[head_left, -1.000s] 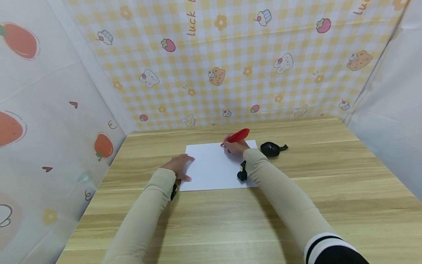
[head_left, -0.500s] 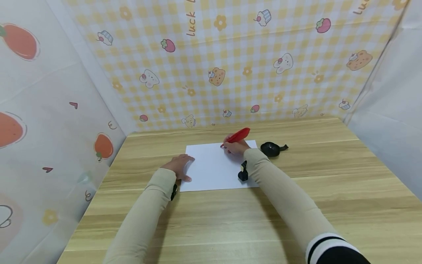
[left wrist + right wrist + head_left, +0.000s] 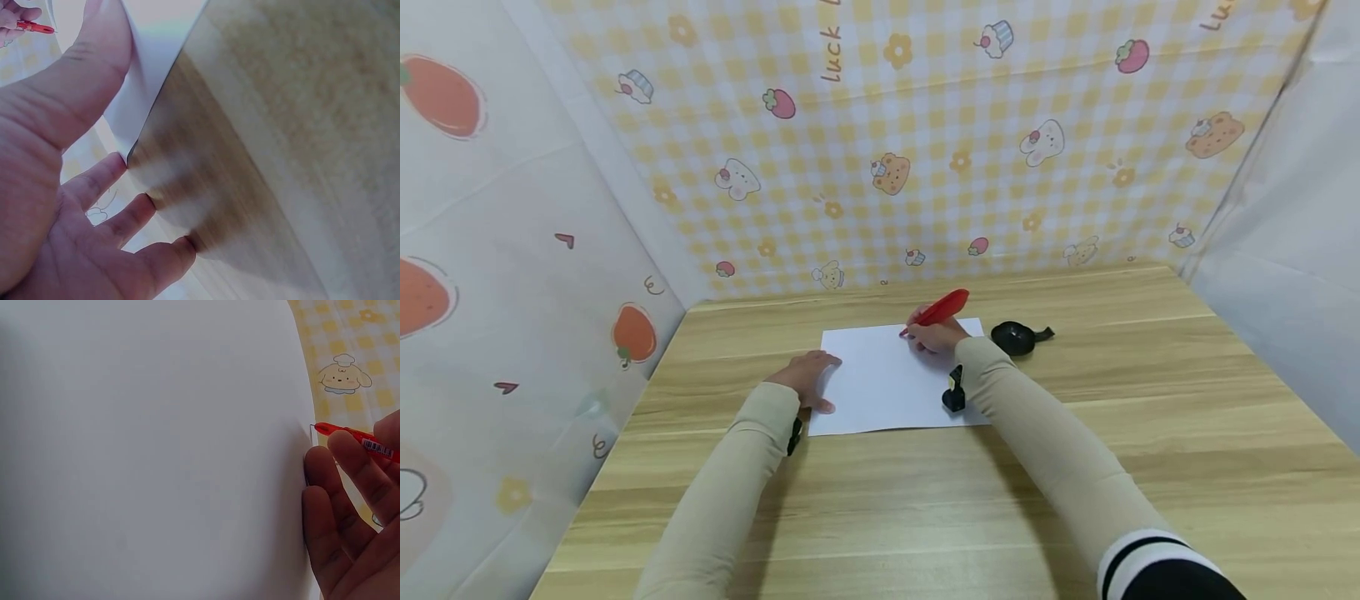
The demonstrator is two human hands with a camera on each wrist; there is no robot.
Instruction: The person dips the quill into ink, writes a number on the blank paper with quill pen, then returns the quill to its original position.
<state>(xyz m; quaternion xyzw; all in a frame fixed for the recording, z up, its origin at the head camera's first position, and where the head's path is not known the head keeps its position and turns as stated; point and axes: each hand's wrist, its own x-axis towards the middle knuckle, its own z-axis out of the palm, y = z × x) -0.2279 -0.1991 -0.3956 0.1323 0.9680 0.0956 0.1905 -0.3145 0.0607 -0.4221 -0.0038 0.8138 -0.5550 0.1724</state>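
A white sheet of paper (image 3: 880,383) lies on the wooden table. My right hand (image 3: 936,333) pinches a red pen (image 3: 943,308) with a broad feather-shaped top, its tip at the paper near the far edge. The right wrist view shows the pen (image 3: 350,435) between thumb and fingers, a barcode label on its barrel and a short thin dark line beside the tip. The other fingers (image 3: 322,519) rest on the sheet. My left hand (image 3: 808,379) lies spread over the paper's left edge; in the left wrist view its thumb (image 3: 94,62) overlaps the sheet.
A black rounded object with a short tail (image 3: 1015,338) lies just right of the paper. Behind the wooden table (image 3: 880,508) hangs a yellow checked cloth (image 3: 850,125). White sheeting (image 3: 535,333) closes off both sides.
The pen tip has shifted slightly toward me along the paper. The paper's near edge now bows up a little. My left hand keeps its place.
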